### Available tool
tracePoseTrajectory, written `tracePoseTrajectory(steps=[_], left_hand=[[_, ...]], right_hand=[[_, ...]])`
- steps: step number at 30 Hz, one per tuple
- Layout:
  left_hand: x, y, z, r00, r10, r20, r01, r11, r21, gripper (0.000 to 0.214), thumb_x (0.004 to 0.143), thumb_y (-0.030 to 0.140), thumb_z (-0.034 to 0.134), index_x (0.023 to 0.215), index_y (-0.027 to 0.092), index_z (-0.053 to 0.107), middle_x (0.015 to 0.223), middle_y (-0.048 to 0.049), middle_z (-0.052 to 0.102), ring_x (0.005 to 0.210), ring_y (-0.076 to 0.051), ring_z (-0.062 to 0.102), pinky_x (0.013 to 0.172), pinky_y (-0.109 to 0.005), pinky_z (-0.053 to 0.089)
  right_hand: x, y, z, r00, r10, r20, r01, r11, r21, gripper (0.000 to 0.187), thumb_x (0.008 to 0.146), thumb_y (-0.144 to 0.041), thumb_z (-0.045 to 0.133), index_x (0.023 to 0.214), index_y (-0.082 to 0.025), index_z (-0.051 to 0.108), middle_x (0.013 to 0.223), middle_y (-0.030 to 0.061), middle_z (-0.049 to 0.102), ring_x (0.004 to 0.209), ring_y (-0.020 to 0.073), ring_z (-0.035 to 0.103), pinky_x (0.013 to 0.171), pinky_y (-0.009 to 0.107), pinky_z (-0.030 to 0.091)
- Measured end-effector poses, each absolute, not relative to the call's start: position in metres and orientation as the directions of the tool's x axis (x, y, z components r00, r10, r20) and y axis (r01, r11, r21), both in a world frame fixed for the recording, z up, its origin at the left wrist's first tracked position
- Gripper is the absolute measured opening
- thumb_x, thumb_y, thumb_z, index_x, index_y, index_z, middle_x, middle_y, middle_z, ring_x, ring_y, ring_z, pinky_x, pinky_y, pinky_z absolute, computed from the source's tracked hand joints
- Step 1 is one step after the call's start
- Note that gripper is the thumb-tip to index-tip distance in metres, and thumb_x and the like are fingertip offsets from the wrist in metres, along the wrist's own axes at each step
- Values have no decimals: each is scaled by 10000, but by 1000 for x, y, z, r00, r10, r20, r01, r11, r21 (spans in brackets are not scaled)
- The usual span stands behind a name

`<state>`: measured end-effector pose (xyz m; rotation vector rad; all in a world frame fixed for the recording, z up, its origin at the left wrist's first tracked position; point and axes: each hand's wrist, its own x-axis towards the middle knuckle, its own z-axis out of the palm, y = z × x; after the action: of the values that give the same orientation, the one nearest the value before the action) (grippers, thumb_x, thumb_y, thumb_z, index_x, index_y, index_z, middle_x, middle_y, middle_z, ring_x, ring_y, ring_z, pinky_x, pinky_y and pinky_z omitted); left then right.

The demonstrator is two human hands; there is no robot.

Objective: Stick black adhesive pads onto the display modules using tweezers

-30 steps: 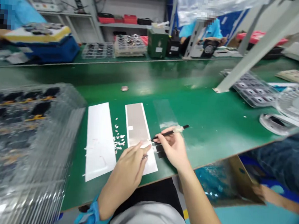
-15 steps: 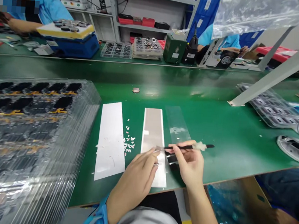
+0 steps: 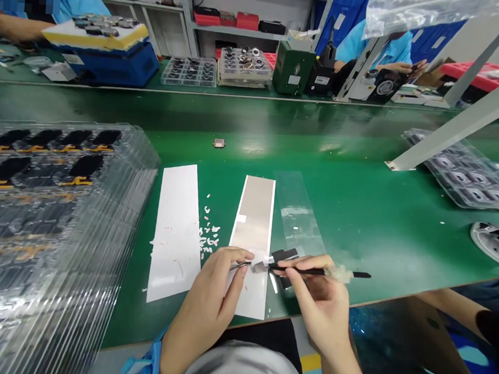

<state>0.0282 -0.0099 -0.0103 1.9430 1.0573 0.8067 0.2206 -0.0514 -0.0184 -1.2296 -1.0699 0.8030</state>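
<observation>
My left hand (image 3: 205,301) rests on the lower end of a beige-silver strip (image 3: 253,221), pinching small metal tweezers (image 3: 242,264). My right hand (image 3: 321,300) is shut on a black stick (image 3: 318,271) with a fluffy white wad (image 3: 341,273) on its shaft. The stick's tip meets a small pale scrap (image 3: 260,267) at the tweezers' tip. Black foam pieces (image 3: 284,258) lie just beyond my right fingers, partly hidden. A clear film strip (image 3: 296,213) lies to the right, and a white sheet (image 3: 175,233) lies to the left, with white flakes (image 3: 209,235) between.
Stacked clear trays (image 3: 59,225) holding black parts fill the left of the green mat (image 3: 349,228). A small part (image 3: 219,143) lies beyond the strips. A metal post (image 3: 459,127) and another tray (image 3: 459,173) stand right. Co-workers in blue (image 3: 382,51) sit across the bench.
The view has swung and levelled. My hands have moved closer together, bringing the stick's tip to the tweezers' tip, and the black pieces now show above my right fingers.
</observation>
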Motion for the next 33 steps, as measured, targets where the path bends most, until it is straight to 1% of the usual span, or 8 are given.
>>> tracePoseTrajectory(steps=[4, 6, 12, 15, 19, 23, 30, 33], left_hand=[[26, -10, -6, 466, 882, 78, 353, -266, 897, 154, 1063, 239, 394, 1158, 282, 507, 1140, -39, 605, 1157, -213, 565, 983, -403, 451], [25, -10, -5, 472, 880, 58, 352, -248, 903, 137, 1062, 245, 393, 1131, 278, 506, 1119, -41, 612, 1182, -221, 551, 997, -413, 442], [24, -11, -4, 506, 859, 76, 345, -283, 895, 208, 1055, 199, 389, 1185, 316, 502, 1177, -26, 621, 1299, -218, 477, 1042, -421, 421], [22, -12, -3, 517, 852, 76, 345, -289, 893, 225, 1053, 190, 391, 1194, 313, 516, 1189, -31, 628, 1314, -227, 470, 1043, -432, 425], [23, -11, -2, 561, 828, 17, 365, -266, 892, 207, 1056, 211, 388, 1179, 286, 536, 1196, -57, 632, 1339, -254, 449, 1021, -446, 447], [25, -8, -2, 585, 811, -11, 408, -282, 868, 190, 1056, 221, 384, 1157, 271, 536, 1182, -62, 640, 1322, -266, 471, 1036, -478, 428], [27, -7, -1, 594, 804, 30, 452, -364, 814, 195, 1050, 195, 366, 1144, 261, 524, 1135, -59, 659, 1284, -270, 516, 981, -476, 449], [29, -6, -1, 611, 789, 60, 461, -417, 784, 189, 1039, 173, 381, 1131, 250, 527, 1102, -58, 672, 1262, -276, 537, 961, -472, 452]], right_hand=[[221, -62, -22, 213, 932, 294, 170, 261, -950, 209, 905, -70, 627, 972, -266, 602, 944, 4, 743, 919, 138, 750, 832, 245, 617], [223, -65, -24, 174, 931, 320, 202, 284, -937, 246, 895, -42, 623, 988, -268, 602, 968, 1, 746, 943, 129, 742, 854, 234, 605], [226, -70, -27, 156, 937, 312, 230, 273, -934, 268, 885, -21, 619, 1000, -263, 606, 980, 10, 748, 957, 139, 739, 860, 250, 602], [227, -69, -27, 153, 938, 310, 229, 272, -935, 265, 878, -17, 622, 991, -255, 609, 970, 21, 754, 941, 155, 745, 840, 269, 612], [229, -69, -25, 151, 937, 316, 218, 280, -935, 262, 861, -9, 634, 969, -247, 613, 941, 30, 760, 901, 171, 751, 802, 290, 622], [230, -70, -24, 113, 946, 305, 210, 277, -938, 263, 851, -2, 632, 954, -243, 612, 932, 38, 758, 881, 186, 750, 775, 313, 624], [230, -68, -18, 93, 955, 283, 149, 268, -952, 246, 868, -11, 612, 947, -243, 590, 875, 16, 741, 850, 170, 754, 765, 291, 625], [230, -68, -16, 108, 966, 235, 92, 226, -970, 215, 878, -30, 624, 923, -240, 597, 834, 4, 718, 816, 167, 758, 742, 278, 629]])
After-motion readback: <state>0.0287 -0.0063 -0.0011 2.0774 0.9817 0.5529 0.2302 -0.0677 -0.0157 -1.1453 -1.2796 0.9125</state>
